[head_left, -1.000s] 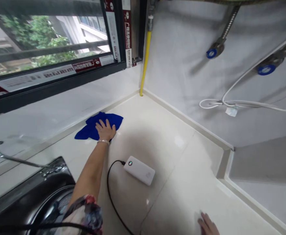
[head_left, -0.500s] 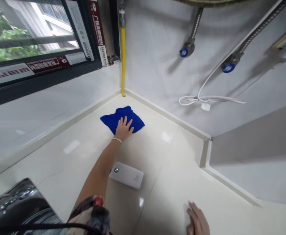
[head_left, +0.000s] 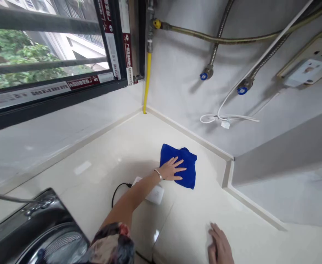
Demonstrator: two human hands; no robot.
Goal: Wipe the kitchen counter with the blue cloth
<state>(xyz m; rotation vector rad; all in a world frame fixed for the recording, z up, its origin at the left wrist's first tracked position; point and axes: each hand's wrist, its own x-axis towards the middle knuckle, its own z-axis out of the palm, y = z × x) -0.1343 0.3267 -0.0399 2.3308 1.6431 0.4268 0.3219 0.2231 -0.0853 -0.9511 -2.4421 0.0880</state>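
My left hand [head_left: 172, 170] lies flat with fingers spread on a blue cloth [head_left: 185, 167], pressing it onto the cream countertop [head_left: 116, 154] close to the right wall's raised edge. My left forearm crosses over a white power bank [head_left: 155, 195], hiding most of it; its black cable [head_left: 116, 191] curls out to the left. My right hand [head_left: 220, 248] rests flat on the countertop at the bottom edge, fingers extended, holding nothing.
A dark metal sink [head_left: 36, 231] fills the lower left. A yellow gas pipe [head_left: 147, 82] stands in the corner below a window [head_left: 39, 55]. Blue-handled valves [head_left: 204, 76], hoses, a looped white cord [head_left: 221, 118] and a wall socket [head_left: 306, 69] are on the right wall.
My left hand has slid the blue cloth from beside the window wall, past the corner, to the right wall edge. My forearm now covers the power bank. The right hand stayed put.
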